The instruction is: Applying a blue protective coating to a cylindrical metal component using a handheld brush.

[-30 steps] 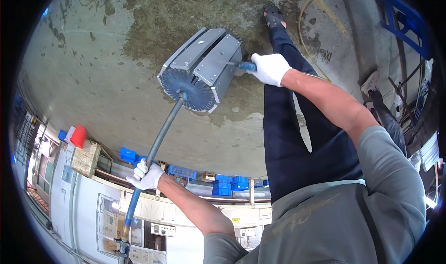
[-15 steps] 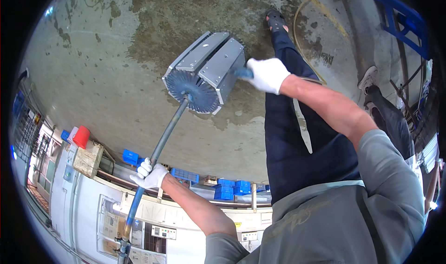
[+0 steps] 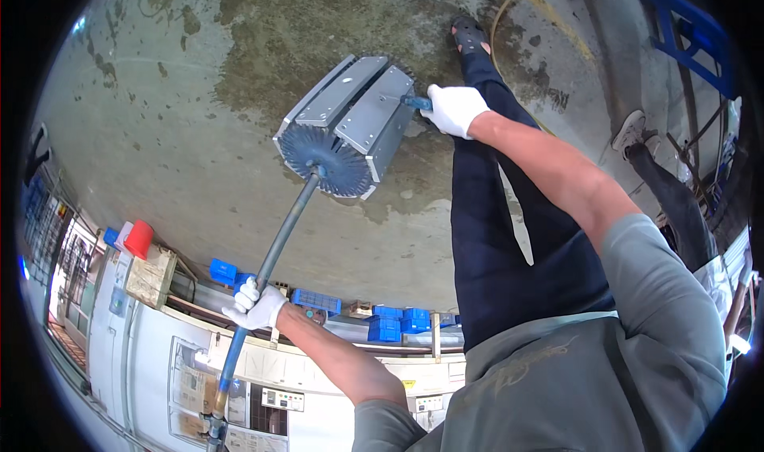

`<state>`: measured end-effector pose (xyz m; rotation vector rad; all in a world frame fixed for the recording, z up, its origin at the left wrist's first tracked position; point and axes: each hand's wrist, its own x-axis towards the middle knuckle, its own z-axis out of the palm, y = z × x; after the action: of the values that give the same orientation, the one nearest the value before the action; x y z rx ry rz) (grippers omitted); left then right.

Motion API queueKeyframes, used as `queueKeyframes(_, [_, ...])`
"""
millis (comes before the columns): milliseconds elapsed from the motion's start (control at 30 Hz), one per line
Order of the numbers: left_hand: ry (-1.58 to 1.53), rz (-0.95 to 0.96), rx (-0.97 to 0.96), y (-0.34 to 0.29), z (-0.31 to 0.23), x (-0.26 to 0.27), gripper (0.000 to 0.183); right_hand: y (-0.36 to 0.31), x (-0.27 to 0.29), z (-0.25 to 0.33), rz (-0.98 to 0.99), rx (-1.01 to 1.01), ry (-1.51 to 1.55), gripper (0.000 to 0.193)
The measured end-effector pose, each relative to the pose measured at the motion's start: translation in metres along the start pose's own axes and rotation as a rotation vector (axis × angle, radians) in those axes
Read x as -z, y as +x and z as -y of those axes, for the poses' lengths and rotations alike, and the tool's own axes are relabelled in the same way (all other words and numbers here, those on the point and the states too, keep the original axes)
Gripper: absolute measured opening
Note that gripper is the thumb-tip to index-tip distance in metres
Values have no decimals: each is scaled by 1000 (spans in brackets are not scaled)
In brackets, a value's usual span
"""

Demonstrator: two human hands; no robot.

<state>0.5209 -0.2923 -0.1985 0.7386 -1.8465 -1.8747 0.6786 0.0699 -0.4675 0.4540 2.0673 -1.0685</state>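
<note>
A drum (image 3: 327,159) with a slotted, bluish round end and grey metal plates around its sides hangs over the floor. A long metal shaft (image 3: 278,249), blued in places, runs from the middle of its end toward the lower left. Partway along this shaft my white-gloved left hand (image 3: 260,307) is closed around it. My gloved right hand (image 3: 458,111) grips a blue-handled screwdriver (image 3: 415,102). The screwdriver's thin end reaches a side plate (image 3: 372,116); its exact contact is too small to tell. Small screws or holes dot the plates.
Below the shaft's lower end is a metal fitting (image 3: 213,426). Blue bins (image 3: 384,328) and a red bucket (image 3: 138,239) line the wall side. A yellow hose (image 3: 495,34) lies on the stained concrete floor near my foot. Another person's leg (image 3: 675,193) and a blue frame (image 3: 684,38) are at right.
My right hand has shifted slightly left and up, and the blue handle now points at the side plate's face. The drum has moved only slightly. My left hand stays on the shaft.
</note>
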Motion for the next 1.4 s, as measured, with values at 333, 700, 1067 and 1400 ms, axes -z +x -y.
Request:
queueKeyframes(333, [5,33,-35,1,-2,3,53,43,-21,-41,-63,-111,-13,30])
queueKeyframes(700, [-3,40,-12,0,-2,3,54,38,-10,-32,-21,-93,25,34])
queueKeyframes(1067, [-33,8,4,6,-3,7,51,-73,35,44,70,300,17,33])
queueKeyframes(1400, [-31,4,26,9,3,8,51,-63,0,5,-31,145,-66,21])
